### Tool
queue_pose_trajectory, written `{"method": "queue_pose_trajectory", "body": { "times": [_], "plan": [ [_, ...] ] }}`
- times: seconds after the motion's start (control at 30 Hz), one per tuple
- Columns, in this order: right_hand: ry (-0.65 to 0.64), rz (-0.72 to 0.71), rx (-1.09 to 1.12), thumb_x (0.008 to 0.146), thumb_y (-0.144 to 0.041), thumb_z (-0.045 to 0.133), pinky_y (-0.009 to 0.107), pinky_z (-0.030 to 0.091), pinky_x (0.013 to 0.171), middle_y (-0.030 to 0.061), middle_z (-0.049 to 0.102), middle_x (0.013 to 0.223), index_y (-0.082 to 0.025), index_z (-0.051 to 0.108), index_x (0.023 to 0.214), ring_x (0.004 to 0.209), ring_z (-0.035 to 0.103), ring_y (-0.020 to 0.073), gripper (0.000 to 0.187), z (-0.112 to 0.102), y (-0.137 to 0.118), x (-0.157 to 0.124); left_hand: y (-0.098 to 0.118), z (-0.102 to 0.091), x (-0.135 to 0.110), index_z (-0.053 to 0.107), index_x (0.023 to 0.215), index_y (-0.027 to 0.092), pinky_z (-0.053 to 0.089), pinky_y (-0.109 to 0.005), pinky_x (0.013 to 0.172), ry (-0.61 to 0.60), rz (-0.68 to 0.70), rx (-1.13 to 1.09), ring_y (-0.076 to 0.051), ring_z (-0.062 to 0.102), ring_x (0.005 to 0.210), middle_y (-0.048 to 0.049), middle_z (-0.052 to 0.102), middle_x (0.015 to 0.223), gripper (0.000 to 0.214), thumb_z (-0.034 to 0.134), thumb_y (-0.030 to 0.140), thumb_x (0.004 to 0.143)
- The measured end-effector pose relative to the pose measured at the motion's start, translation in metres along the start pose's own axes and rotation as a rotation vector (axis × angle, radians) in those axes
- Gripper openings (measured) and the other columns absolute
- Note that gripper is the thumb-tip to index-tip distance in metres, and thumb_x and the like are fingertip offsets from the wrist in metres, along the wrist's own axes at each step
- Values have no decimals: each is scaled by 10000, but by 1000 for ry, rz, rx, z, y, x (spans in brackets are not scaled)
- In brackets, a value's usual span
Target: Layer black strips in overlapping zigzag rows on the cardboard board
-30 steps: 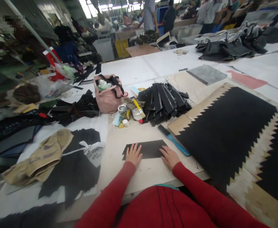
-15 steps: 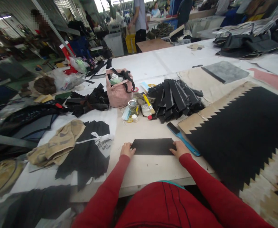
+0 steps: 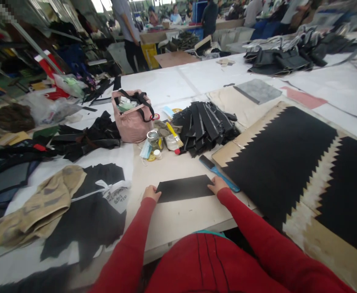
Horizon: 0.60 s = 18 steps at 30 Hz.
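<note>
A flat black rectangular fabric piece (image 3: 185, 189) lies near the table's front edge. My left hand (image 3: 151, 194) pinches its left end, thumb and fingers closed on the corner. At the opposite end my right hand (image 3: 218, 185) grips the edge the same way. Just beyond my right hand rests a blue-handled brush (image 3: 224, 179) with dark bristles. To the right, overlapping black pieces with zigzag edges (image 3: 276, 150) are spread on a tan board (image 3: 244, 145).
A pink bag (image 3: 131, 122), a glass jar (image 3: 154, 140), a yellow paintbrush (image 3: 175, 134) and a heap of black strips (image 3: 205, 126) stand beyond the fabric. Dark cloth with a white tag (image 3: 116, 195) lies left. People stand in the background.
The view has turned to the right, so everything shifts left in the picture. The black fabric piece is now slightly tilted, its right end farther away; both hands still hold it.
</note>
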State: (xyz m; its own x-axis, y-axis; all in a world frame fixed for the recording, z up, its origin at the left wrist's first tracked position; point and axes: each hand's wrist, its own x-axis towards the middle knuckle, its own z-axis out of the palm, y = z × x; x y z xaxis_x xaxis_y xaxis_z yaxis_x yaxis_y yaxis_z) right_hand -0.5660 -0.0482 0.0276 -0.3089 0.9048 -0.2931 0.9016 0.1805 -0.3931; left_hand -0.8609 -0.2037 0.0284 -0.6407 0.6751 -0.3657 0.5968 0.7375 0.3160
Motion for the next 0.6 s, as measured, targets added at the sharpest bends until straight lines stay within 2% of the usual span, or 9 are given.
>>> {"method": "queue_pose_trajectory", "body": {
  "times": [0.13,0.23,0.3,0.37,0.43,0.5,0.53,0.6],
  "plan": [
    [-36,54,51,685,-244,587,285,404,692,68,558,851,-131,512,886,778,530,162,243,-4,-8,2,11,-8,2,437,758,191,442,-251,622,-56,-38,-109,-141,571,647,9,574,690,190,580,262,654],
    [-59,66,109,729,-219,547,290,413,682,32,564,835,-131,507,950,739,525,129,241,-8,-13,-4,16,-11,-3,445,677,200,456,-256,611,-82,39,-134,-153,584,631,29,563,594,129,562,238,640],
    [-72,46,145,720,-225,563,307,413,707,30,566,830,-131,545,854,765,519,132,165,-13,-13,-9,13,-11,-3,443,575,210,467,-269,598,-120,78,-166,-174,588,622,39,536,513,137,565,261,612],
    [-76,19,199,688,-232,594,313,413,709,24,570,807,-135,563,792,769,516,136,145,-19,-7,-13,9,-11,3,469,560,224,480,-292,605,-94,104,-237,-196,595,632,37,554,514,133,568,310,587],
    [-52,-11,282,659,-250,614,289,408,686,9,575,776,-155,578,768,742,513,130,149,-28,6,-20,9,-13,14,503,583,249,497,-319,647,-104,137,-300,-216,606,688,43,598,569,155,577,383,559],
    [-5,-26,386,645,-265,621,252,401,649,-11,578,746,-179,589,761,708,511,118,148,-39,27,-35,22,-18,20,517,606,270,509,-333,678,-164,172,-333,-236,609,766,49,628,630,230,609,449,494],
    [27,-20,441,647,-272,616,237,397,629,-20,576,729,-187,591,763,687,510,112,145,-46,41,-45,35,-21,20,522,628,276,512,-333,690,-176,193,-352,-242,607,808,46,642,672,275,622,474,466],
    [106,22,552,665,-279,595,224,397,603,-29,572,702,-186,590,779,651,511,104,147,-60,76,-70,74,-22,8,541,713,286,510,-322,711,-210,260,-381,-243,598,869,35,657,755,365,638,504,438]
  ]
}}
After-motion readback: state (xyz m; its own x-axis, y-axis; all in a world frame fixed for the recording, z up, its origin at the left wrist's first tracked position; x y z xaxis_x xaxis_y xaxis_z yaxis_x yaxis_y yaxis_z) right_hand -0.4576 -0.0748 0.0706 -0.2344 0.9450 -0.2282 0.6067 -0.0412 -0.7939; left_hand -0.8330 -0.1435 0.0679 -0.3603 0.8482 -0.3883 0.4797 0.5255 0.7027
